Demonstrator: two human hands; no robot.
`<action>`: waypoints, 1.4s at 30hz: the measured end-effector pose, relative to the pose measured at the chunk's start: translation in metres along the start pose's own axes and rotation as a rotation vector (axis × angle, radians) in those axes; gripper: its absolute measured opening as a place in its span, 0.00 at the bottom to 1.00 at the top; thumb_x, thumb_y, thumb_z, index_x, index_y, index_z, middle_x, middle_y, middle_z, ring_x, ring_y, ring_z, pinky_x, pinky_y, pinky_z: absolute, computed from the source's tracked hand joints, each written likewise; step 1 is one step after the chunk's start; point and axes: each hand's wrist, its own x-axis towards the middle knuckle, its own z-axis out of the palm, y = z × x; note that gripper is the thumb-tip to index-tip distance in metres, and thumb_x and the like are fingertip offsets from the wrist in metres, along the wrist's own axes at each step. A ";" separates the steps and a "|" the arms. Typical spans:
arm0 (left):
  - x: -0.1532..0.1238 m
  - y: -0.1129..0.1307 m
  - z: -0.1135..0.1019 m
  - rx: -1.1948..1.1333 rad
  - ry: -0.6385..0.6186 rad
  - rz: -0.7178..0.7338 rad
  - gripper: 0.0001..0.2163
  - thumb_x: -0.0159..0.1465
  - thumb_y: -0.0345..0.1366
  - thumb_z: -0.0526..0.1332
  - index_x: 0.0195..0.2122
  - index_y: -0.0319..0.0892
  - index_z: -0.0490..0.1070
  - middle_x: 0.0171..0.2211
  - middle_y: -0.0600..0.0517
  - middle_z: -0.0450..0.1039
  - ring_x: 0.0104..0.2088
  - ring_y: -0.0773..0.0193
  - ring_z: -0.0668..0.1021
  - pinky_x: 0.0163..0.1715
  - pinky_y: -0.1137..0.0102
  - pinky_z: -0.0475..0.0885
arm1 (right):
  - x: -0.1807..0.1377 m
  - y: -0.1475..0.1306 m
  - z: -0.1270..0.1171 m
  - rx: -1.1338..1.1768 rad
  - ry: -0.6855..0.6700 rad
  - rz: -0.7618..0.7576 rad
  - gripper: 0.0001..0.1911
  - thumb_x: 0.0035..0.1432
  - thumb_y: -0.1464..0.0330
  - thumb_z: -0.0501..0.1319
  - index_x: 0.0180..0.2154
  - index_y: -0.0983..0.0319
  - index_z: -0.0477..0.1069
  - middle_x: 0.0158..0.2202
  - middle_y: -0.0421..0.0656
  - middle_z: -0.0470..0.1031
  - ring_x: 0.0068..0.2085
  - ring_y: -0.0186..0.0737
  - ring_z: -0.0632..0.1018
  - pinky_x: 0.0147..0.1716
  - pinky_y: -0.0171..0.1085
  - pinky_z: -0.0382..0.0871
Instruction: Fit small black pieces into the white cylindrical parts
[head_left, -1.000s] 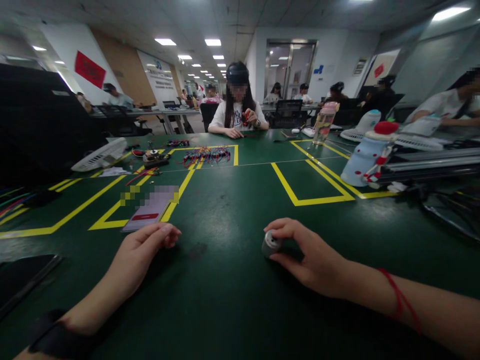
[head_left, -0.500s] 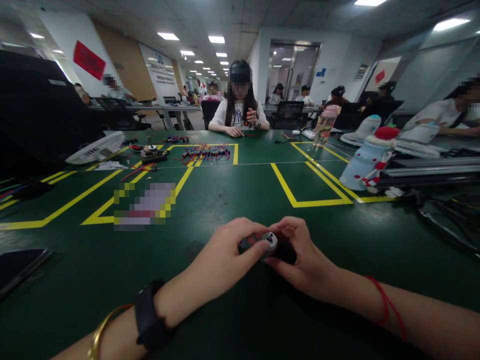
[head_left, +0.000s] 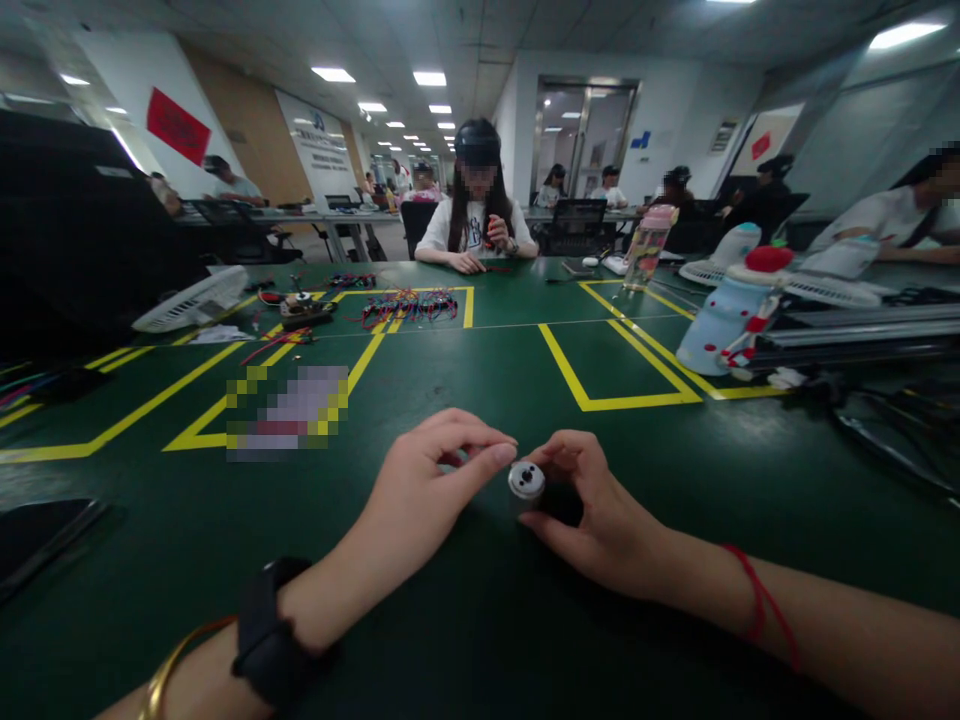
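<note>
My right hand (head_left: 600,515) rests on the green table (head_left: 465,620) and grips a small cylindrical motor (head_left: 526,480), its silver end face turned up toward me. My left hand (head_left: 424,485) sits just left of the motor. Its thumb and forefinger are pinched together, the fingertip almost touching the silver face. A small reddish piece (head_left: 451,461) shows under the pinched fingers; I cannot make out what it is. My left wrist wears a black band and a gold bangle, and my right wrist a red string.
A blurred card (head_left: 289,410) lies on yellow tape lines at front left, with a dark flat device (head_left: 45,535) at the left edge. Farther back are a white fan (head_left: 191,300), coloured wires (head_left: 409,305), a snowman-shaped bottle (head_left: 731,315) and metal rails (head_left: 862,335). A person (head_left: 480,225) sits opposite.
My left hand came from the card across to the motor, then drew back slightly with pinched fingers. My right hand tipped the motor's silver face upward.
</note>
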 end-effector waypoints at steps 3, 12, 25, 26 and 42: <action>-0.005 -0.017 -0.003 0.080 -0.071 -0.011 0.05 0.62 0.38 0.65 0.36 0.49 0.82 0.36 0.52 0.75 0.39 0.61 0.76 0.41 0.66 0.69 | 0.000 -0.004 0.000 -0.056 0.062 0.014 0.30 0.52 0.73 0.61 0.52 0.57 0.49 0.44 0.42 0.68 0.43 0.32 0.74 0.45 0.37 0.71; -0.014 -0.039 0.009 0.281 -0.249 0.019 0.10 0.61 0.39 0.66 0.43 0.56 0.80 0.39 0.53 0.76 0.41 0.58 0.75 0.42 0.63 0.68 | 0.001 -0.005 -0.001 -0.123 0.066 0.045 0.28 0.52 0.71 0.61 0.52 0.58 0.50 0.44 0.42 0.67 0.42 0.32 0.73 0.43 0.36 0.71; -0.037 -0.095 -0.099 0.211 0.104 -0.349 0.16 0.65 0.49 0.56 0.37 0.42 0.76 0.26 0.54 0.73 0.28 0.62 0.74 0.31 0.69 0.68 | 0.005 -0.011 -0.010 -0.122 0.052 0.082 0.22 0.53 0.67 0.63 0.50 0.58 0.64 0.45 0.42 0.71 0.43 0.32 0.74 0.44 0.35 0.72; -0.037 -0.096 -0.099 0.196 0.106 -0.349 0.16 0.64 0.49 0.56 0.36 0.41 0.76 0.26 0.54 0.73 0.28 0.62 0.74 0.31 0.69 0.68 | 0.005 -0.009 -0.016 -0.112 0.079 0.111 0.21 0.52 0.66 0.63 0.49 0.59 0.64 0.44 0.42 0.72 0.42 0.32 0.75 0.44 0.35 0.72; -0.033 -0.103 -0.094 -0.091 0.210 -0.361 0.17 0.64 0.49 0.57 0.33 0.40 0.75 0.26 0.52 0.69 0.27 0.63 0.72 0.28 0.71 0.69 | -0.107 0.115 -0.242 -0.930 0.596 0.825 0.31 0.48 0.46 0.61 0.47 0.59 0.64 0.45 0.53 0.69 0.44 0.57 0.73 0.39 0.51 0.67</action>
